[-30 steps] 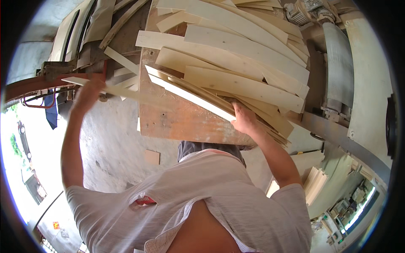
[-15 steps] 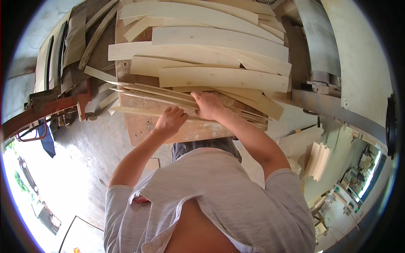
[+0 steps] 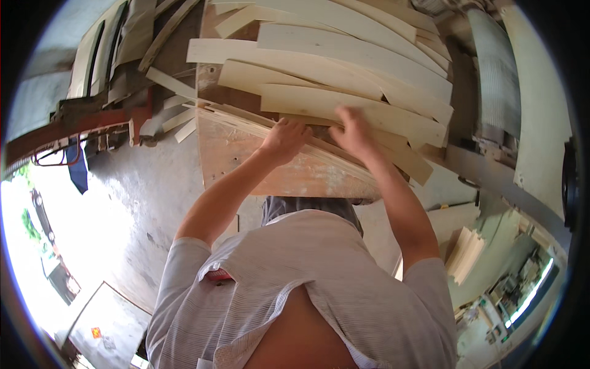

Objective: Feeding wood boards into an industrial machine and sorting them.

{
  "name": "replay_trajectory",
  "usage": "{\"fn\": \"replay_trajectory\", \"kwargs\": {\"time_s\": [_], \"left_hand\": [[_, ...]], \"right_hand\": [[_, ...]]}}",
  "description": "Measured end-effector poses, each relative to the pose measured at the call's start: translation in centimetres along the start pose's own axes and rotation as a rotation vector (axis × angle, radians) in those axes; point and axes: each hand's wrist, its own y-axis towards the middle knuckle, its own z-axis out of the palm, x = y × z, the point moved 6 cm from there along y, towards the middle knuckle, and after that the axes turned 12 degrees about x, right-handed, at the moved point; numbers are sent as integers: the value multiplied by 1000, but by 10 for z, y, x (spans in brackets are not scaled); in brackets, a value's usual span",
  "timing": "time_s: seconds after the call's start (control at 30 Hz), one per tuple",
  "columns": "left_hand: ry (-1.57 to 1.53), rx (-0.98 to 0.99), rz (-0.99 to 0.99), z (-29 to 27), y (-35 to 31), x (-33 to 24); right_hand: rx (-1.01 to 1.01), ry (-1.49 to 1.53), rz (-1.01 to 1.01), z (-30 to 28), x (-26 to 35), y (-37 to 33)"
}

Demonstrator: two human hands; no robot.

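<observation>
A bundle of thin wood strips (image 3: 236,122) lies slantwise across the near part of a worn wooden table (image 3: 230,157). My left hand (image 3: 285,141) is closed over the bundle's middle, its fingers curled on the strips. Just right of it, my right hand (image 3: 355,132) is slightly blurred, with thumb and fingers apart. It is over the far side of the bundle, close to a pale, thin wood sheet (image 3: 307,100); whether it touches either cannot be told. Beyond both hands, several wide, curved wood sheets (image 3: 362,55) overlap across the table.
Narrow offcuts (image 3: 178,119) stick out past the table's left edge, near a red metal frame (image 3: 74,126). Along the right runs a grey metal beam (image 3: 491,169). A stack of pale wood pieces (image 3: 465,255) stands at the lower right.
The strips have turned so their right end lies nearer me. My left hand has shifted right and away from me along them. My right hand has come off them, fingers spreading. The view has shifted.
</observation>
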Motion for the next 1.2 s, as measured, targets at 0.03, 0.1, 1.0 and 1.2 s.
{"fn": "replay_trajectory", "kwargs": {"time_s": [0.03,0.1,1.0,1.2], "left_hand": [[-14,140,22,5,-1,-3],[-12,68,44,19,-10,-17],[-122,-78,69,4,-49,-26],[-139,-130,55,13,-52,-23]], "right_hand": [[-131,-215,-41,-18,-12,3],[-36,-482,112,-31,-43,12],[420,-464,258,23,-37,21],[345,-275,118,20,-23,13]]}}
